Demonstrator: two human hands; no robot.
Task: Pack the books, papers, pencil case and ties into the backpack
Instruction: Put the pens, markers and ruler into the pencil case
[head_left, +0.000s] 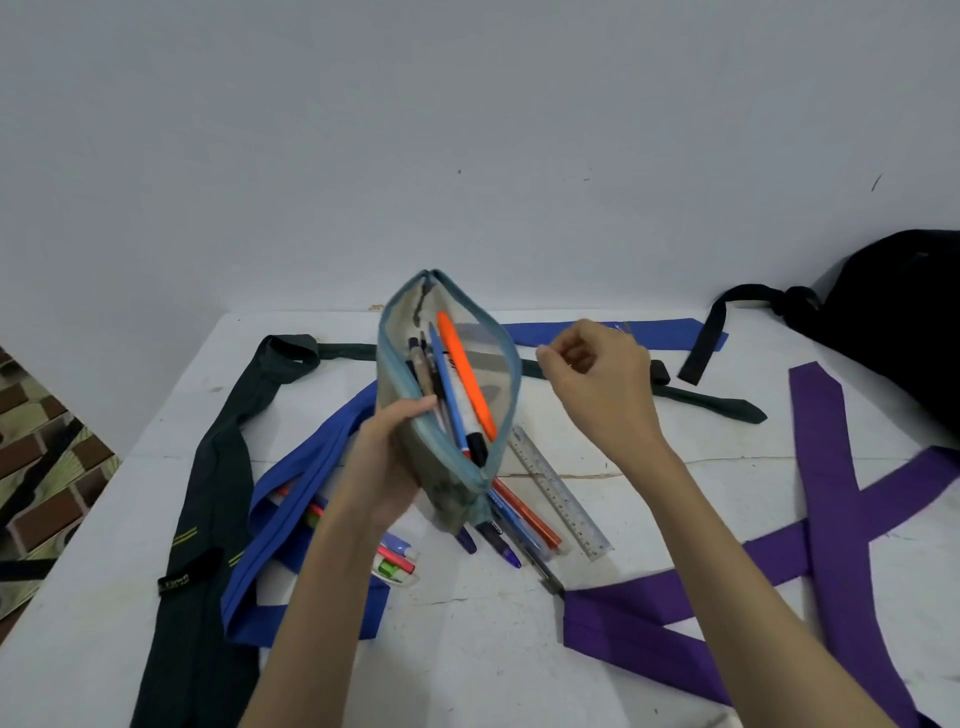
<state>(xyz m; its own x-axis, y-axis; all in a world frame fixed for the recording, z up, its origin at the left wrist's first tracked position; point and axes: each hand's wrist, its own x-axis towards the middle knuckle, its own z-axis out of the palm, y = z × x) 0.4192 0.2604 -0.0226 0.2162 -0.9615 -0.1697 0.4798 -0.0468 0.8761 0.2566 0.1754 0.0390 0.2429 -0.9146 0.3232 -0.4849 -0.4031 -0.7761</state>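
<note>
Your left hand (387, 457) grips the pencil case (448, 410) from its left side, fingers curled over the open zipper edge, and holds it lifted above the white table (675, 467). Your right hand (597, 374) floats just right of the case with the fingers curled in and thumb against forefinger; you cannot tell if something small is pinched there. Around you, the black backpack (904, 312) sits at the far right of the table, well apart from the case. A purple tie (831, 561) crosses itself on the right, a dark green tie (208, 493) lies on the left, and a blue tie (291, 525) lies under your left forearm. Below the case rest a clear ruler (558, 493) and loose pens (511, 530). The case's long axis runs away from you, mouth open upward, with an orange pen (465, 374) and others inside.
</note>
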